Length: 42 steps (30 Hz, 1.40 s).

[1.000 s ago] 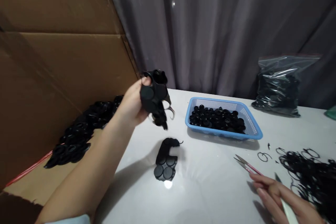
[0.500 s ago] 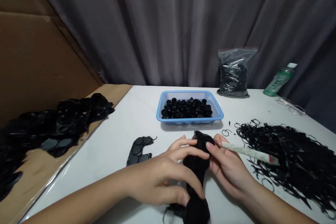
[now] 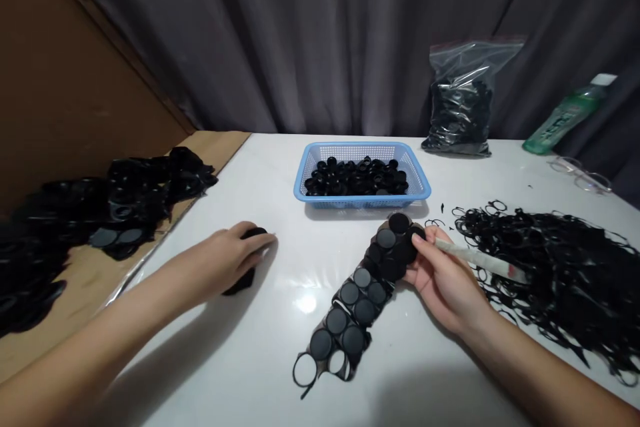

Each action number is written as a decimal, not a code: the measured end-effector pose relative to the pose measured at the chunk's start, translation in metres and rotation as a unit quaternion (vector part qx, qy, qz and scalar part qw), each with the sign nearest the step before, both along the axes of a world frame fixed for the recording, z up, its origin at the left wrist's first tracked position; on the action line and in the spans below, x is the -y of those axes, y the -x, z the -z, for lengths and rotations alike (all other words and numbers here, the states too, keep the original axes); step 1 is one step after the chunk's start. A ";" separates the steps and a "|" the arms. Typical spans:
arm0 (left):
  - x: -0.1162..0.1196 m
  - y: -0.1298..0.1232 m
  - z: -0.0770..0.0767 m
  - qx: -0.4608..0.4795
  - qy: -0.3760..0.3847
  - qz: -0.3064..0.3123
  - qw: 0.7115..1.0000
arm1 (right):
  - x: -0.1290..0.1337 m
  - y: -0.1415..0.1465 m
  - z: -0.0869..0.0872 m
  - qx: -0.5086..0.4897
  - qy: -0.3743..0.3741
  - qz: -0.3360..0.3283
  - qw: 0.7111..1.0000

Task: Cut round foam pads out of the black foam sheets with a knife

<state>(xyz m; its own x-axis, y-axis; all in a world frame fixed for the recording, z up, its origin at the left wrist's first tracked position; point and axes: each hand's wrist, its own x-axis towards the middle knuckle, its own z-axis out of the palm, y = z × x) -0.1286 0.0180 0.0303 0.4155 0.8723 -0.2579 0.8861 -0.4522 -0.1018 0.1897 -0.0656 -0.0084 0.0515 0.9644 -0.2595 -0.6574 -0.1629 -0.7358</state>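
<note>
My right hand (image 3: pixel 440 280) pinches the upper end of a long strip of black rubber discs (image 3: pixel 350 293). The strip slants down to the left across the white table, with round holes at its lower end. A slim tool with a pale wrapped handle (image 3: pixel 480 259) also sits in that hand; its working tip is hidden. My left hand (image 3: pixel 233 253) reaches to the left, its fingers curled around a smaller black rubber piece (image 3: pixel 241 283) on the table. My fingers partly cover this piece.
Behind the hands stands a blue basket (image 3: pixel 363 201) of black caps. A heap of black rubber rings and scraps (image 3: pixel 560 280) lies right. Black sheets (image 3: pixel 135 200) rest on cardboard at left. A zip bag (image 3: pixel 460 107), green bottle (image 3: pixel 565 117) and glasses (image 3: pixel 580 173) are farther back.
My left hand has left the strip and moved left onto the smaller rubber piece. The strip now lies spread out, disc faces visible, still held by my right hand. The view has shifted slightly.
</note>
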 end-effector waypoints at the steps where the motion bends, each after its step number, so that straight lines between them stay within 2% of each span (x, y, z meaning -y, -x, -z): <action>1: -0.008 0.006 -0.002 -0.002 -0.017 0.000 1.000 | 0.000 0.000 0.000 -0.001 0.003 0.002 1.000; 3: -0.023 0.017 -0.005 -0.002 -0.044 -0.024 0.999 | 0.002 0.000 0.000 0.007 -0.001 0.000 1.000; 5: -0.035 0.024 -0.009 -0.019 -0.036 -0.058 0.998 | 0.004 0.001 0.001 0.028 -0.020 -0.009 0.999; 7: -0.036 0.019 -0.014 -0.034 -0.030 -0.082 0.996 | 0.006 0.002 0.002 0.066 -0.047 -0.024 0.996; 9: -0.026 -0.003 -0.019 -0.024 -0.038 -0.077 0.996 | 0.008 0.003 0.003 0.122 -0.071 -0.035 0.989; 12: 0.001 -0.060 -0.022 0.072 0.005 0.033 0.997 | 0.011 0.006 0.004 0.181 -0.101 -0.048 0.977; 13: 0.010 -0.080 -0.020 0.185 0.070 0.083 0.977 | 0.011 0.007 0.004 0.184 -0.109 -0.055 0.975; 15: 0.025 -0.117 -0.012 0.377 0.154 0.108 0.907 | 0.012 0.008 0.005 0.173 -0.117 -0.063 0.976; 17: 0.033 -0.141 0.000 0.504 0.215 0.073 0.833 | 0.012 0.009 0.007 0.162 -0.114 -0.062 0.978; 19: 0.036 -0.151 0.012 0.591 0.247 0.009 0.768 | 0.012 0.009 0.009 0.162 -0.107 -0.067 0.979; 21: 0.036 -0.151 0.022 0.646 0.250 -0.062 0.718 | 0.010 0.008 0.010 0.165 -0.098 -0.079 0.978; 24: 0.036 -0.145 0.029 0.686 0.249 -0.147 0.668 | 0.008 0.005 0.009 0.163 -0.076 -0.073 0.981; 29: 0.037 -0.141 0.031 0.711 0.310 -0.190 0.601 | 0.006 0.000 0.010 0.160 -0.101 -0.057 0.980; 31: 0.036 -0.141 0.031 0.710 0.321 -0.193 0.597 | 0.005 -0.002 0.010 0.157 -0.108 -0.056 0.980; 36: 0.035 -0.139 0.031 0.699 0.313 -0.181 0.617 | 0.000 -0.007 0.007 0.133 -0.095 -0.073 0.984; 42: 0.038 -0.141 0.028 0.691 0.319 -0.161 0.628 | 0.002 -0.009 0.007 0.168 -0.103 -0.080 0.977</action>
<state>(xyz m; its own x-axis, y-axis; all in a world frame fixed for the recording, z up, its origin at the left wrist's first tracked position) 0.0119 -0.0202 0.0023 0.4564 0.8703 -0.1850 -0.0153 0.2155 0.9764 0.1991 -0.0677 -0.0152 -0.0563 0.9970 -0.0536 -0.3519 -0.0700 -0.9334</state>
